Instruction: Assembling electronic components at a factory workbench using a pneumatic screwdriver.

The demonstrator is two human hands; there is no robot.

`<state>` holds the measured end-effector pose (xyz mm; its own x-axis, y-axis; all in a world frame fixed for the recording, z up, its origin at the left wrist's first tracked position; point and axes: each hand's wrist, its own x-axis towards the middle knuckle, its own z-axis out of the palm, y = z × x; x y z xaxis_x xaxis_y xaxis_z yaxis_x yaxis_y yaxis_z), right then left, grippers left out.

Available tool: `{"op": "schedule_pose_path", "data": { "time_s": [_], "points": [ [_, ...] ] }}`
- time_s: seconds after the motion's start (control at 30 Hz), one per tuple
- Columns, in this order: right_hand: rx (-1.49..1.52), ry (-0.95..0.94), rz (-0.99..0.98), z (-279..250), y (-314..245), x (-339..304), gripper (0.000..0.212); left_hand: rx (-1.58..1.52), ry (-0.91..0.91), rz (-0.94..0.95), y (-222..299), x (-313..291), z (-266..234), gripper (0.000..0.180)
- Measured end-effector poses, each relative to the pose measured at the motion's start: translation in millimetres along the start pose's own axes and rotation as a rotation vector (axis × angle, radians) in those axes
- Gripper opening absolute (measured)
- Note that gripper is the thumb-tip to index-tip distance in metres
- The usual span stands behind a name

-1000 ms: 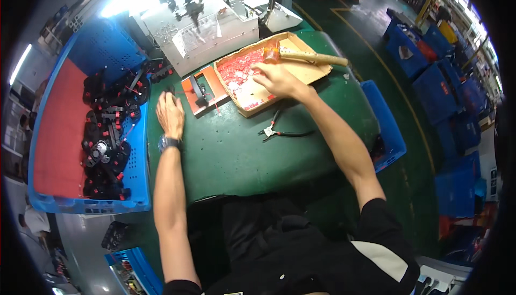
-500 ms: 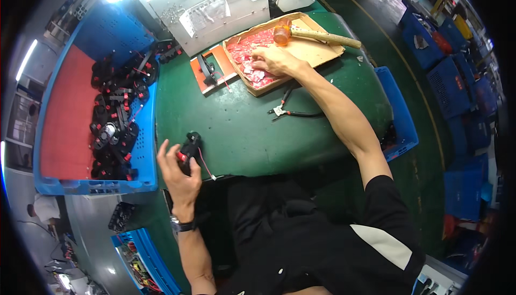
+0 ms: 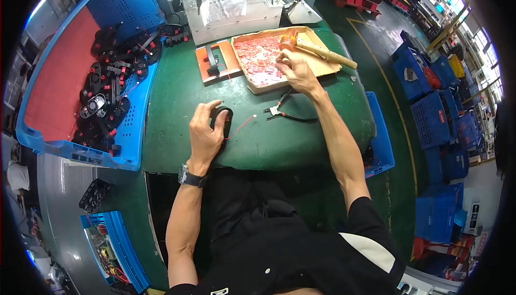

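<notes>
Left hand (image 3: 206, 134) grasps a black part (image 3: 222, 120); right hand (image 3: 295, 72) pinches a red piece (image 3: 279, 58) over the tray (image 3: 322, 67)

The left hand (image 3: 205, 134) rests on a black part (image 3: 222, 121) at frame centre on the green table (image 3: 172, 107). The right hand (image 3: 294, 72) reaches into the tray (image 3: 322, 66) of red pieces (image 3: 258, 58), upper centre.

The person wears a black short-sleeved shirt (image 3: 301, 252) with a white patch across the right shoulder and a small white mark at the lower hem edge of the picture. Both forearms are bare from the sleeve down. A dark wristwatch (image 3: 192, 177) with a black strap and a round metal-edged case sits on the left wrist. The left hand (image 3: 206, 134) and the right hand (image 3: 296, 72) wear no gloves or rings that can be made out.
</notes>
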<state>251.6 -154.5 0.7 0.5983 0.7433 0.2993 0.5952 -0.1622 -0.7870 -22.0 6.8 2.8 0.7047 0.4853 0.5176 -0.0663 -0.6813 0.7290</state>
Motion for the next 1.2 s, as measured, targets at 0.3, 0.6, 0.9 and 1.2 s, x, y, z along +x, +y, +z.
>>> {"op": "schedule_pose_path", "data": {
  "time_s": [0.3,0.6,0.9,1.2],
  "points": [
    [0.739,-0.182,0.309,24,-61,-77,0.022,-0.121,-0.259,-0.032,-3,-12,-6,0.032],
    [0.535,-0.225,0.226,45,-83,-100,0.02,-0.771,-0.472,-0.674,10,-21,-3,0.028],
    [1.165,-0.185,0.336,55,-77,-117,0.024,-0.772,-0.581,-0.735,6,-26,-9,0.028],
    [0.457,-0.217,0.155,72,-104,-119,0.029,-0.854,-0.582,-0.795,13,-23,-11,0.026]
  ]
}}
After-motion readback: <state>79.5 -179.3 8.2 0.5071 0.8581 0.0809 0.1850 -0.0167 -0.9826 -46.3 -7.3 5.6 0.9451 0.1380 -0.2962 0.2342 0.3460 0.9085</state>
